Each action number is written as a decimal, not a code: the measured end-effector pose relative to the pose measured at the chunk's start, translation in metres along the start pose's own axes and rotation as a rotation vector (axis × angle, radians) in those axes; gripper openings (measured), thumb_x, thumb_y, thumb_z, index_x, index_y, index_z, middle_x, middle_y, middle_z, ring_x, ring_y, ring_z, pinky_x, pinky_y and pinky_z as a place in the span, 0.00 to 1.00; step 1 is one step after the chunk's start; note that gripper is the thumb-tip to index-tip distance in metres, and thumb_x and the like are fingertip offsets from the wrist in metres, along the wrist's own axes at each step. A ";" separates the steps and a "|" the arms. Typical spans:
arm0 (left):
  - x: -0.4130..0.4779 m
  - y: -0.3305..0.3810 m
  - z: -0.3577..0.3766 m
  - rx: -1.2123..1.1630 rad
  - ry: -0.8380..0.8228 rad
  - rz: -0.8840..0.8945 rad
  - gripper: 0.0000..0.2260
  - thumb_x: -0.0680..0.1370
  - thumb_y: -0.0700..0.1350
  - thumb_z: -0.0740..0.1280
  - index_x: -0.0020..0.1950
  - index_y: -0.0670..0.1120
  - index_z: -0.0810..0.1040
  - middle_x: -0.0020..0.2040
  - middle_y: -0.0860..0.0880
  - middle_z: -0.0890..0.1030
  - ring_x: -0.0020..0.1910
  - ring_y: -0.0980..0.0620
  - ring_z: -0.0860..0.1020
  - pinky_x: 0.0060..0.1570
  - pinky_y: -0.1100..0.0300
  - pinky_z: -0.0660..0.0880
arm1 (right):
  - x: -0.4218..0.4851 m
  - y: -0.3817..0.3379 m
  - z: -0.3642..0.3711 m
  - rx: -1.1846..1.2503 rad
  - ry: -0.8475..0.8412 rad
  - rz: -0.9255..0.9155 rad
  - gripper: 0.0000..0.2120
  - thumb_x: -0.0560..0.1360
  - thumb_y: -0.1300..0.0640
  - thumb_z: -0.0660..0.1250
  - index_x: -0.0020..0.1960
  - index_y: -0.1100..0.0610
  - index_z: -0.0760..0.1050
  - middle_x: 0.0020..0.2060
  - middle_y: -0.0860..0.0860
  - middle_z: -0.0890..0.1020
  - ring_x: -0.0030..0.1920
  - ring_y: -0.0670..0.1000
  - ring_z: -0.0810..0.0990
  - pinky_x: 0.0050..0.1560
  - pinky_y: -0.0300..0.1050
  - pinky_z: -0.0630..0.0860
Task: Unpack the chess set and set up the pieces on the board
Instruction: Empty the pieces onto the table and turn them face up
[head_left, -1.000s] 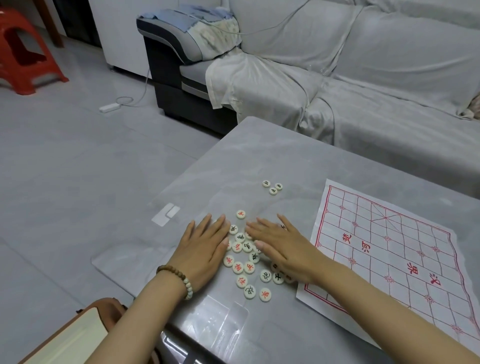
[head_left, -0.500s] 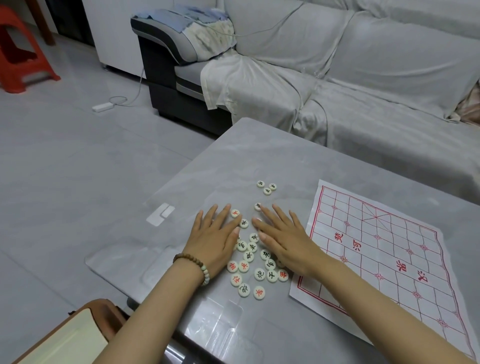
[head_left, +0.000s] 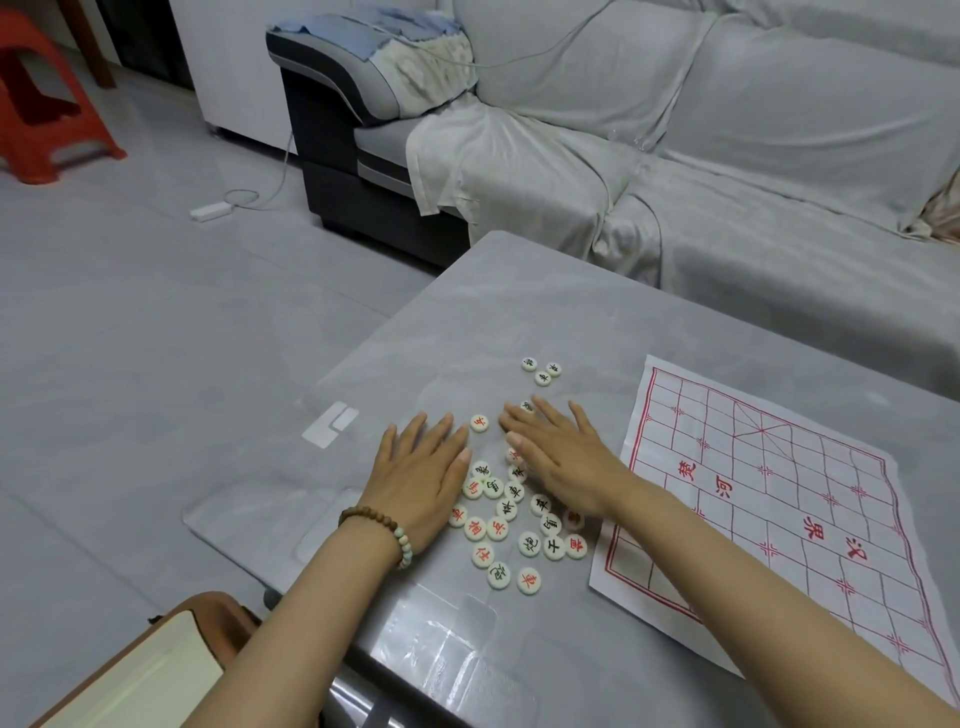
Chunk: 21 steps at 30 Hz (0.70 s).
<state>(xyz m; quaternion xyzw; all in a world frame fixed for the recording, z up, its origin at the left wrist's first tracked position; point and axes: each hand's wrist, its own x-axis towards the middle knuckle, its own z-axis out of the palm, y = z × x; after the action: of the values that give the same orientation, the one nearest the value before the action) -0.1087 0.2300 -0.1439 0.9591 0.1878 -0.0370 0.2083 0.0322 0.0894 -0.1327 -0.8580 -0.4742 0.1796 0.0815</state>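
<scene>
While a covered sofa (head_left: 727, 182) stands behind, the grey table (head_left: 519, 312) carries the paper board (head_left: 779, 493) at the right. Left hand (head_left: 421, 483) and right hand (head_left: 566, 457) lie flat, fingers straight and holding nothing, on the pile of round pieces (head_left: 506, 512) beside the board; three pieces (head_left: 543, 378) lie apart, further away

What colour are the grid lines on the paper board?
Red, on a white sheet: the board shows clearly in the head view.
</scene>
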 end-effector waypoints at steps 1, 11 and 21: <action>0.000 0.000 0.000 -0.004 -0.005 0.004 0.22 0.82 0.53 0.41 0.76 0.54 0.49 0.77 0.56 0.48 0.75 0.54 0.43 0.72 0.55 0.36 | 0.004 0.003 -0.003 0.024 0.011 0.025 0.24 0.82 0.45 0.41 0.76 0.48 0.52 0.76 0.42 0.50 0.75 0.43 0.39 0.73 0.49 0.31; -0.004 -0.010 -0.001 -0.078 -0.008 -0.007 0.22 0.82 0.52 0.41 0.76 0.54 0.47 0.77 0.57 0.48 0.75 0.56 0.44 0.73 0.56 0.39 | -0.017 -0.012 0.010 -0.109 0.072 -0.246 0.26 0.77 0.38 0.37 0.71 0.36 0.60 0.74 0.35 0.45 0.74 0.39 0.35 0.71 0.45 0.28; -0.003 0.008 0.003 -0.073 -0.018 0.112 0.21 0.82 0.55 0.40 0.75 0.56 0.51 0.76 0.57 0.50 0.75 0.57 0.44 0.73 0.56 0.39 | 0.015 0.022 -0.011 0.017 0.137 0.029 0.22 0.81 0.44 0.43 0.74 0.42 0.58 0.76 0.41 0.47 0.75 0.42 0.39 0.72 0.48 0.32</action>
<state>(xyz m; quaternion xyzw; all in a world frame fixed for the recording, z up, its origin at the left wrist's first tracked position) -0.1084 0.2212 -0.1434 0.9595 0.1334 -0.0268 0.2465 0.0609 0.0899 -0.1334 -0.8745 -0.4532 0.1254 0.1185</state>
